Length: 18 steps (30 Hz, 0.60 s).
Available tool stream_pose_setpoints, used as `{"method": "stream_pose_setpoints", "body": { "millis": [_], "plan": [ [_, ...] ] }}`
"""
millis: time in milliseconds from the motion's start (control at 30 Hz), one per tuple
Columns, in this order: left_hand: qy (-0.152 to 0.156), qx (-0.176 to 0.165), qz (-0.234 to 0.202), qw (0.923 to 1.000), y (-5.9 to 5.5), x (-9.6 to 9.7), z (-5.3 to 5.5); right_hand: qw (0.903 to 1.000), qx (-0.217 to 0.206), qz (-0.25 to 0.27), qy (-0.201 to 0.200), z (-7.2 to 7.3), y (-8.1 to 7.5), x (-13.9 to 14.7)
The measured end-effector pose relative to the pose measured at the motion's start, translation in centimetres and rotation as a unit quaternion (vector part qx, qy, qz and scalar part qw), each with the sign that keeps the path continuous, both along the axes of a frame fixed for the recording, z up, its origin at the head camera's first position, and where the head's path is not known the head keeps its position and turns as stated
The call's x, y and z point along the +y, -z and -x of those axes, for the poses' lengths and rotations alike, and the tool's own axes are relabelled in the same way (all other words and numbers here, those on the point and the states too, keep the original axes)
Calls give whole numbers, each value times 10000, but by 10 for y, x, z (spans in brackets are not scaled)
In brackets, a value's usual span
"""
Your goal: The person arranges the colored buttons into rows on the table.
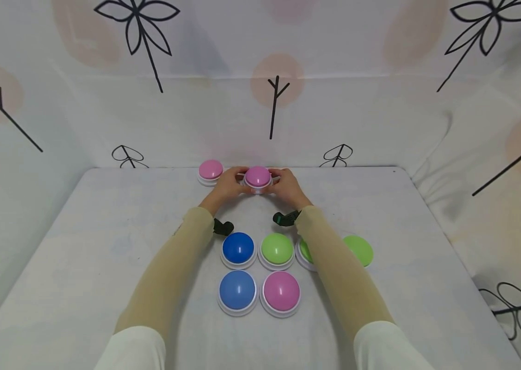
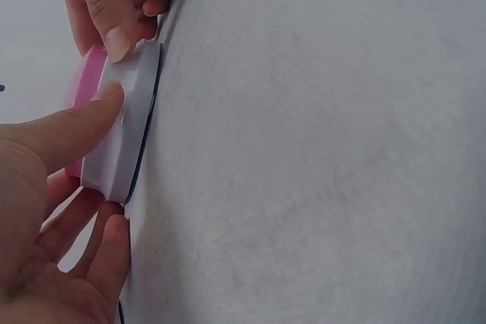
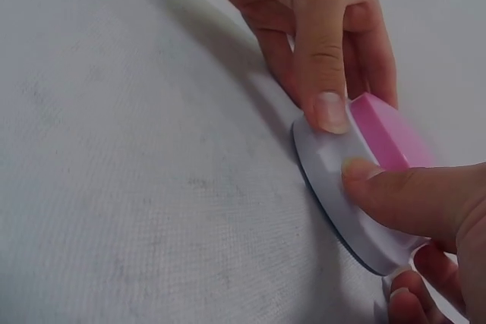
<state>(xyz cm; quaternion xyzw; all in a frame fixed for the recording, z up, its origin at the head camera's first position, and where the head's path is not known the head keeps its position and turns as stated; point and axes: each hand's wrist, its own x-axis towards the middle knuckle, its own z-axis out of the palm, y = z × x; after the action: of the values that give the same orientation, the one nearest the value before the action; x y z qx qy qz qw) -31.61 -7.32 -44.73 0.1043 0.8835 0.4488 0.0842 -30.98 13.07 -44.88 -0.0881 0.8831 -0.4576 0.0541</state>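
Between both hands at the table's far edge is a round push button (image 1: 258, 177) with a pink dome and a white base. My left hand (image 1: 229, 185) grips its left side, thumb on the near face of the white base (image 2: 114, 149) and fingers behind. From the right, my right hand (image 1: 289, 186) holds the same button, its thumb pressed on the base (image 3: 334, 180) as well. The button's dark underside edge sits right at the table surface in both wrist views. Just left of my left hand stands another pink button (image 1: 210, 169).
Nearer on the white table (image 1: 103, 267) stand a dark blue button (image 1: 238, 247), a green button (image 1: 277, 248), a lighter blue button (image 1: 237, 290) and a pink button (image 1: 281, 291). My right sleeve partly covers two more green buttons, one at far right (image 1: 359, 250). A patterned cloth wall (image 1: 223, 118) rises behind.
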Motion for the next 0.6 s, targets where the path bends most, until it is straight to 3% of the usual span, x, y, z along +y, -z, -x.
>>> {"method": "stream_pose_setpoints", "body": {
  "millis": [300,600],
  "plan": [
    [61,87,64,9999,0,0,-1,9996,-3,-259,67,-1,-1,-2],
    [58,232,82,9997,-4,-2,-5,10000,29,37,-35,-2,-3,-1]
  ]
}}
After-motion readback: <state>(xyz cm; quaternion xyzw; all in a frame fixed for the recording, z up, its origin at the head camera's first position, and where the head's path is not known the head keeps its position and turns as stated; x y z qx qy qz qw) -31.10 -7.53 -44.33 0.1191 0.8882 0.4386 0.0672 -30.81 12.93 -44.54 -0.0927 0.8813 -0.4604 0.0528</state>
